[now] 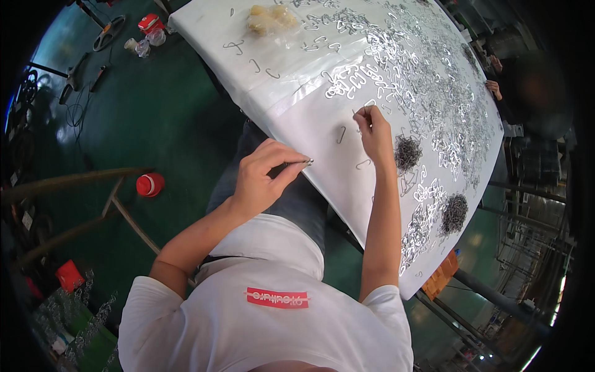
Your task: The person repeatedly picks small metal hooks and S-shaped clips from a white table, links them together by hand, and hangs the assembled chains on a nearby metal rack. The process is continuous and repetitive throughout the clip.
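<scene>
My left hand [260, 172] is just off the near edge of the white-covered table [310, 124], its thumb and fingers pinched on a small metal hook [308, 162], of which only the shiny end shows. Over the tabletop, my right hand [376, 133] has its fingertips closed around a thin metal hook [356, 116], mostly hidden by the fingers. A loose S-shaped hook [341, 134] lies to the left of that hand, and a curved one [363, 164] lies below it. Many shiny hooks [378, 74] are spread beyond, with a dark heap [407, 154] beside my right wrist.
Another dark heap of hooks [454, 214] sits farther right. A clear bag of yellowish pieces [273, 22] rests at the far left of the table. Across it, another person's hand [494, 88] touches the edge. A red container [149, 184] stands on the green floor.
</scene>
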A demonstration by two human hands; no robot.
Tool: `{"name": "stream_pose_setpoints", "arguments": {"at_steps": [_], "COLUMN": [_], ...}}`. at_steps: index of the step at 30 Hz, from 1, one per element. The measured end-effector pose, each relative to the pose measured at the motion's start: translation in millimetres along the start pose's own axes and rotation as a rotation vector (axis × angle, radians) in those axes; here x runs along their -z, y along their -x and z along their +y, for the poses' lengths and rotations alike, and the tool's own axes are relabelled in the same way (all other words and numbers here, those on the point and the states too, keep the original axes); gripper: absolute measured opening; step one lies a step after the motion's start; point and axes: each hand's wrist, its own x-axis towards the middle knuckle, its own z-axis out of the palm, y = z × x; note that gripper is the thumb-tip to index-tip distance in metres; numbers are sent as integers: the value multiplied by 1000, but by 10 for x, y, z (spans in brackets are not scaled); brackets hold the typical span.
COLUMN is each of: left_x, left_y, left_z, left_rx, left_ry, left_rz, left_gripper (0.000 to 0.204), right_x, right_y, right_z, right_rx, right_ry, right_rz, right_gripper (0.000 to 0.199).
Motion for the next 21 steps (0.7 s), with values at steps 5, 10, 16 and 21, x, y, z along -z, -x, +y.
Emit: {"name": "stream_pose_setpoints", "arguments": {"at_steps": [5,10,16,21], "left_x": [-4,-6,-9,4], "left_y": [15,32,66,57], "left_z": [-38,-40,-66,-119], "left_rx": [1,-24,-50,-61], "left_ry": [-13,-7,-17,-40], "left_rz": [17,38,56,63], "left_gripper": [16,16,17,18], "right_x": [-150,-281,-404,-462], "right_y": [879,1210,1225,1211], "right_z": [-664,-1002,-1048,-1041], "right_rx": [7,-84,-88,-60], "right_ry": [-780,-984,-1031,-1016], "right_rz": [28,89,121,148], "right_gripper": [11,16,14,14]}}
